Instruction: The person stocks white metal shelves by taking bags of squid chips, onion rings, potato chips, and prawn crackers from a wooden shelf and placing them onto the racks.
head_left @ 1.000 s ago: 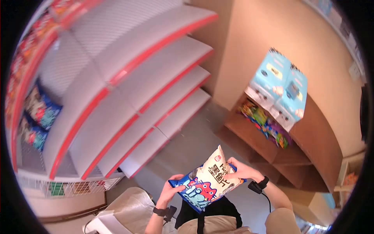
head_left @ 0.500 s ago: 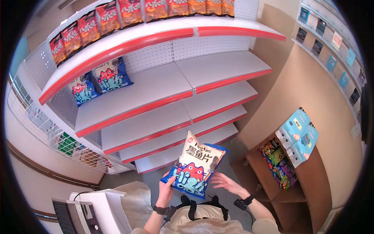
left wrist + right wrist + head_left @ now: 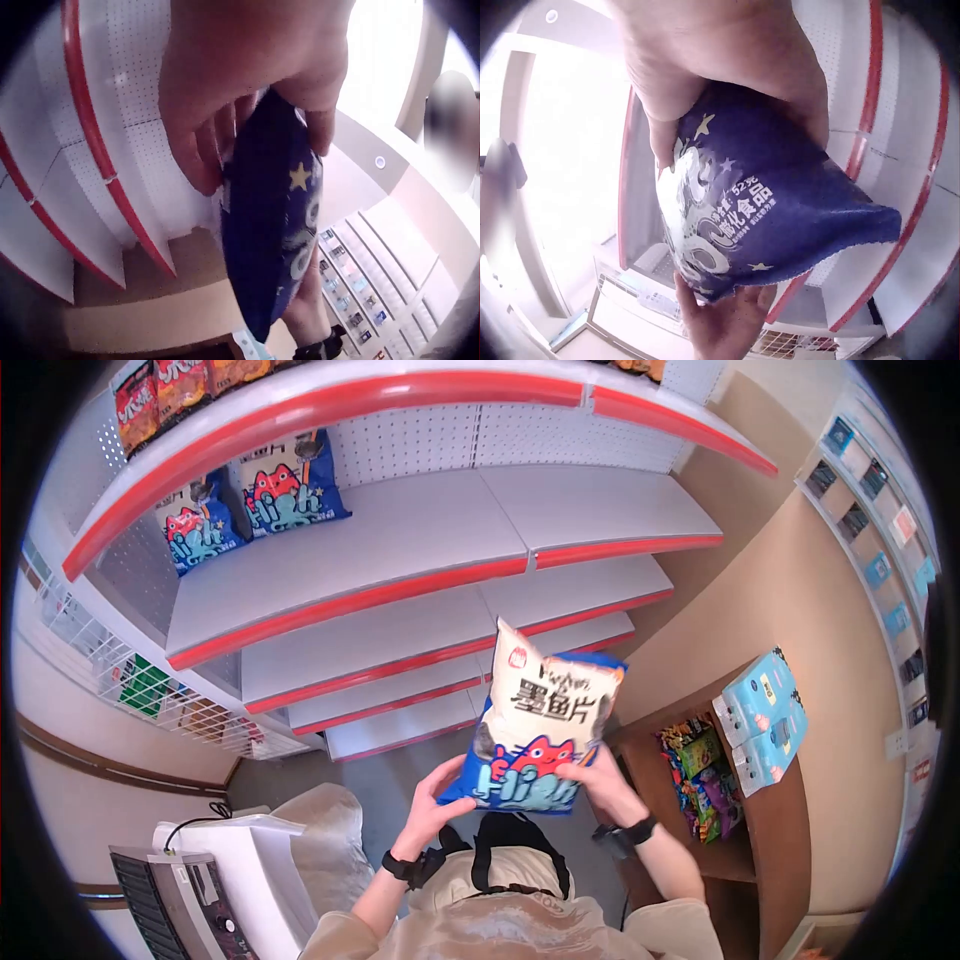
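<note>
Between left hand (image 3: pixel 431 809) and right hand (image 3: pixel 609 787), the bag (image 3: pixel 533 715) is gripped low by both.

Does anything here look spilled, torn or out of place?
Nothing stands out: the snack bag between the left hand and right hand looks intact, and two matching bags sit side by side on the shelf.

Left fingers (image 3: pixel 202 161) curled — right fingers (image 3: pixel 815 120) curled likewise.

room along grey shelf (image 3: pixel 400 535); bags (image 3: pixel 287 490) block left end; upper shelf (image 3: pixel 400 396) overhangs
</note>
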The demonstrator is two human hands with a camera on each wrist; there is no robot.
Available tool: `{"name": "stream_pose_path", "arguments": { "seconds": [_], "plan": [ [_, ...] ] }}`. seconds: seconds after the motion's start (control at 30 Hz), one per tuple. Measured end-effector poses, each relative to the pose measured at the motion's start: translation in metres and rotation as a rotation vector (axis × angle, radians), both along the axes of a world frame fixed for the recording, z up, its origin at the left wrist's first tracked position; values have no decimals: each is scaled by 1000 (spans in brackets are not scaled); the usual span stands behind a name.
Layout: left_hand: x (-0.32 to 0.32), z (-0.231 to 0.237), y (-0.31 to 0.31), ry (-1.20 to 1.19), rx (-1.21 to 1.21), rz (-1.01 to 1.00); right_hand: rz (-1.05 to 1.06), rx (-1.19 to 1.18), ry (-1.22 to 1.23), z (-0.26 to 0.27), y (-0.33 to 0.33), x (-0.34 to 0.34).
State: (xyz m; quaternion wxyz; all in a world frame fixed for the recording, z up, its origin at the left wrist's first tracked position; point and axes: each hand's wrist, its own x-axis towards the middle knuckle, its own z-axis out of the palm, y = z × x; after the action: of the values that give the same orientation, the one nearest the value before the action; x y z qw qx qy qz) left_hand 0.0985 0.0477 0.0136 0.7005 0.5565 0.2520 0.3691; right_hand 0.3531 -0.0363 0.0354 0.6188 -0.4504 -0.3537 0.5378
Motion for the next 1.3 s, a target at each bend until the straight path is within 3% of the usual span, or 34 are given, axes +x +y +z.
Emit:
{"name": "stream_pose_path", "arguments": {
  "seconds": [0.03,0.17,0.27,0.3,0.37,0.43,0.5,0.63,0.7,0.73,0.8,0.9,1.0,1.17,1.3],
  "plan": [
    [1,2,7,-11,116,-71,16,5,-19,14,7,12],
    [6,-2,40,-98,25,-146,58,36,-167,91,47,58],
    [0,-39,63,223,-110,66,103,-9,-132,128,98,94],
    [-8,-58,69,227,-111,82,143,24,-197,139,120,106],
    [-29,-105,73,894,58,282,154,14,-262,174,163,106],
    [-61,-168,63,1208,227,382,215,98,-340,198,211,104],
    [-87,-198,40,1449,198,325,198,5,-424,221,254,99],
    [-111,-261,-16,1374,-84,434,271,193,-458,231,341,92],
    [-111,-297,-49,983,-482,665,304,230,-508,239,377,86],
    [-107,-307,-69,971,-498,671,330,286,-551,238,397,85],
    [-96,-322,-97,750,-785,818,370,337,-600,235,429,82],
    [-57,-274,-114,824,-898,868,422,365,-593,233,460,72],
    [-46,-300,-137,782,-920,888,383,371,-581,229,471,62],
    [-38,-325,-138,951,-772,901,394,365,-661,223,492,59],
    [-29,-286,-101,782,-795,969,417,371,-702,220,506,59]
  ]
}}
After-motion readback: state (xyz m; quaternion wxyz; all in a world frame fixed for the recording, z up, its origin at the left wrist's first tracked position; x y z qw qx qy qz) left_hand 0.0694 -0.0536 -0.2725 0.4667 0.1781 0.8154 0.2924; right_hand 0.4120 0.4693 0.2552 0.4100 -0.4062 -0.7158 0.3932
